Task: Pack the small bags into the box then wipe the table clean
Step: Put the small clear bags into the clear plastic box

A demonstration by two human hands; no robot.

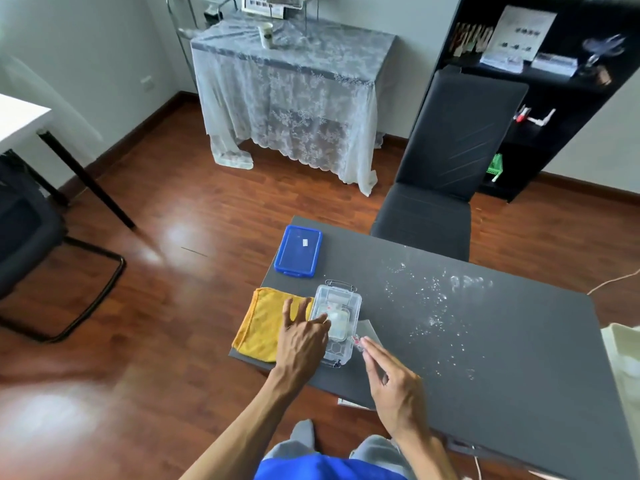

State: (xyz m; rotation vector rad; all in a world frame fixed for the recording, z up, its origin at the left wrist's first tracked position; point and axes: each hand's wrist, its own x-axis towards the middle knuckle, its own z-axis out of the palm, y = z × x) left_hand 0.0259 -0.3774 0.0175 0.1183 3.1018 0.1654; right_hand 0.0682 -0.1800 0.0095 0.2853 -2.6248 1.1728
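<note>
A clear plastic box (341, 299) stands open near the left end of the dark table (502, 341), with small clear bags (336, 323) lying inside. My left hand (301, 336) lies with spread fingers over the box's left rim and the yellow cloth (259, 323) beside it. My right hand (391, 382) pinches a small clear bag (357, 341) with a red mark at the box's near right corner. The box's blue lid (298, 250) lies flat behind it.
White crumbs and powder (436, 296) are scattered over the table's middle and right. A grey chair (446, 174) stands behind the table. A white container (623, 355) sits at the right edge. The table's left edge drops to wooden floor.
</note>
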